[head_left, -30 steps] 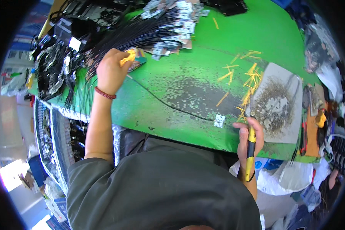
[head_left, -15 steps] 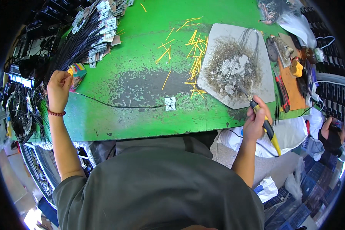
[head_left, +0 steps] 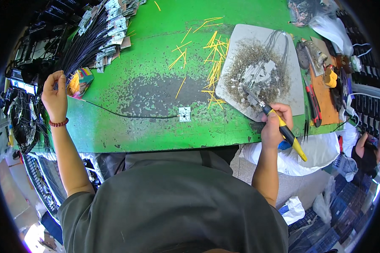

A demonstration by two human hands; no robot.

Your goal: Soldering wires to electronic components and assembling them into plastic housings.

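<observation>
A soldering iron (head_left: 284, 129) with a yellow and black handle is gripped in my right hand (head_left: 274, 126). Its metal tip reaches over the near left part of a grey, residue-stained board (head_left: 297, 95), where several thin wires (head_left: 257, 76) lie. My left hand (head_left: 55, 99) is raised at the far left, thumb and fingers pinched; what they hold, if anything, is too small to make out. Beside it stands a small colourful packet (head_left: 86, 78) with thin yellow pieces. A black cable (head_left: 131, 116) runs from near the packet to a small white circuit board (head_left: 184, 114) on the green table.
Loose yellow tubes (head_left: 215, 63) are scattered left of the grey board. Bundled black cables with circuit boards (head_left: 109, 36) pile up at the far left. A red-black cutter (head_left: 313, 105) and an orange board (head_left: 325, 97) lie at right. Another person (head_left: 365, 154) is visible far right.
My left hand has moved left, away from the packet, still pinched. My right hand has shifted slightly left and up with the soldering iron, its tip now further left over the grey board.
</observation>
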